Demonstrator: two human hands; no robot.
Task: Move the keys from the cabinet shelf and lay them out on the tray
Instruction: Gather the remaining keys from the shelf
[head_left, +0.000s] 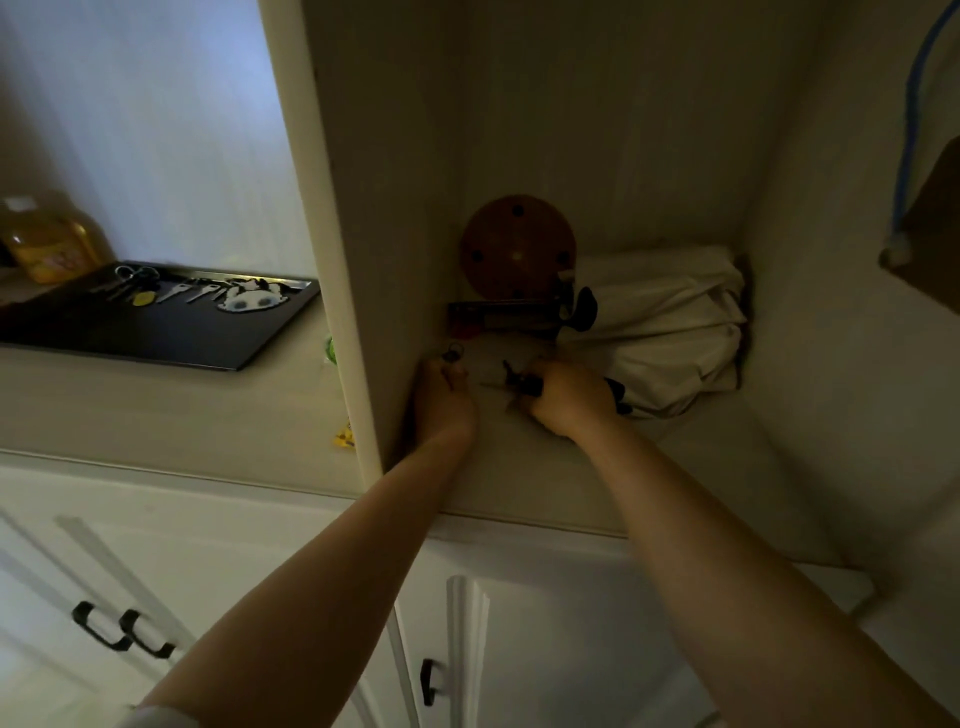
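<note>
Judging by how things lie, the task is partly done: several keys already rest in a row along the far edge of the dark tray, beside a pair of scissors and a black-and-white charm. The tray sits on the bench to the left of the cabinet, well apart from the open compartment where both arms reach in.

On the cabinet shelf more remains to be gathered. The left hand is curled close against the cabinet's side wall, its fingertips pinched around a small ring with a key that shows just above the knuckles. The right hand is closed into a loose fist over a dark bunch of keys, which pokes out to the left of its fingers; whether the bunch is lifted or resting on the shelf cannot be told in the dim light.

Behind the hands stand a round wooden disc, a flat dark box and a white cloth bundle. What is left, it seems, is to carry these two lots across to the tray and spread them out; any further keys on the shelf are hidden.
</note>
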